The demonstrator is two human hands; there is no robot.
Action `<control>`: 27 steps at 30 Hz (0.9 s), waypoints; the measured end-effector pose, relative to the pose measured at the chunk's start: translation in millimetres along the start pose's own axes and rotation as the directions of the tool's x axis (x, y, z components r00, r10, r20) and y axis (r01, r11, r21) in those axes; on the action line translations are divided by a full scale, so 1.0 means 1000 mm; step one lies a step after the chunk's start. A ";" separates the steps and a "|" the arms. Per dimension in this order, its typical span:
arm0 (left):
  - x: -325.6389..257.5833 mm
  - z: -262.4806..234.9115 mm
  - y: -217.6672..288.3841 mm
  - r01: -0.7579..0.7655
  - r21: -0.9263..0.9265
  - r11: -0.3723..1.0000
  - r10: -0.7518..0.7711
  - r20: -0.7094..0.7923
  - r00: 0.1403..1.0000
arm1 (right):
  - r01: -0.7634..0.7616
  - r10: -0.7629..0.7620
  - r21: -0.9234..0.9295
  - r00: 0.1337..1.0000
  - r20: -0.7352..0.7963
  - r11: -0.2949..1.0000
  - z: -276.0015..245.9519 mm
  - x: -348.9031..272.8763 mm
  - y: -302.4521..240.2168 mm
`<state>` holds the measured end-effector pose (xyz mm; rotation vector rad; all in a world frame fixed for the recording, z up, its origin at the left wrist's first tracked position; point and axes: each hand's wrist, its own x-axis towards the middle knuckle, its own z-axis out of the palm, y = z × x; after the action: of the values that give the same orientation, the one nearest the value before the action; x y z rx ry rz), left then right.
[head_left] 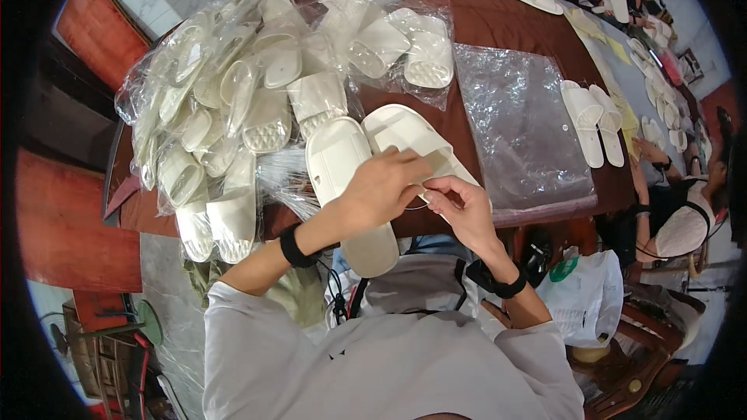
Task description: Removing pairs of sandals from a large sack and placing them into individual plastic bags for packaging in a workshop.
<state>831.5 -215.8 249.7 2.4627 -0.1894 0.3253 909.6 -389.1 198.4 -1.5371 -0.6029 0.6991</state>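
Two cream slide slippers lie side by side at the table's near edge, close to my hands. The left slipper (pixel 336 157) has its sole end hanging over the edge, under my left wrist; the right slipper (pixel 397 131) slants to the right. My left hand (pixel 387 187) is curled over the slippers, its fingertips meeting those of my right hand (pixel 462 208). Thumb and forefinger of my right hand are pinched together. A thin pale strand (pixel 417 208) shows between the hands, mostly hidden by the fingers. A bundle of similar clear strands (pixel 286 179) lies left of the slippers.
Many bagged slippers (pixel 264 54) are heaped at the left of the brown-covered table (pixel 498 23). Flat clear plastic bags (pixel 521 124) lie at the right, beside another slipper pair (pixel 593 120). A white bag (pixel 583 295) stands below right. Other people work along the right side.
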 end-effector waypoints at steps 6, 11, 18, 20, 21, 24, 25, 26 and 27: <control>-0.010 0.020 -0.006 0.083 -0.078 0.993 -0.081 0.032 0.996 | 0.032 -0.030 0.075 0.999 -0.025 0.997 -0.002 -0.008 -0.004; -0.014 0.022 0.004 0.193 -0.282 0.940 -0.215 -0.050 0.975 | 0.099 -0.099 0.007 0.995 -0.029 0.995 -0.006 -0.012 0.008; -0.012 0.020 0.007 0.229 -0.339 0.913 -0.265 -0.064 0.962 | 0.015 -0.006 0.145 0.998 -0.068 0.989 -0.005 -0.014 0.007; -0.012 0.019 0.008 0.231 -0.346 0.909 -0.259 -0.035 0.965 | 0.025 -0.015 0.146 0.997 -0.070 0.989 -0.004 -0.013 0.007; -0.012 0.020 0.007 0.232 -0.348 0.908 -0.260 -0.034 0.965 | 0.041 -0.032 0.132 0.997 -0.069 0.990 -0.005 -0.013 0.008; -0.012 0.022 0.005 0.234 -0.343 0.910 -0.254 -0.016 0.967 | 0.067 -0.061 0.093 0.996 -0.066 0.993 -0.006 -0.013 0.011; -0.012 0.023 0.004 0.212 -0.351 0.912 -0.236 -0.025 0.972 | 0.080 -0.076 0.068 0.995 -0.063 0.994 -0.006 -0.013 0.011; -0.013 0.023 0.003 0.190 -0.359 0.914 -0.216 -0.034 0.976 | 0.078 -0.073 0.068 0.995 -0.062 0.995 -0.006 -0.013 0.011; -0.012 0.022 0.004 0.192 -0.360 0.913 -0.218 -0.034 0.975 | 0.085 -0.080 0.073 0.994 -0.069 0.994 -0.005 -0.013 0.010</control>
<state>823.0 -232.3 231.9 2.0852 0.0414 0.2633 904.4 -403.0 189.7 -1.4512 -0.5811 0.5994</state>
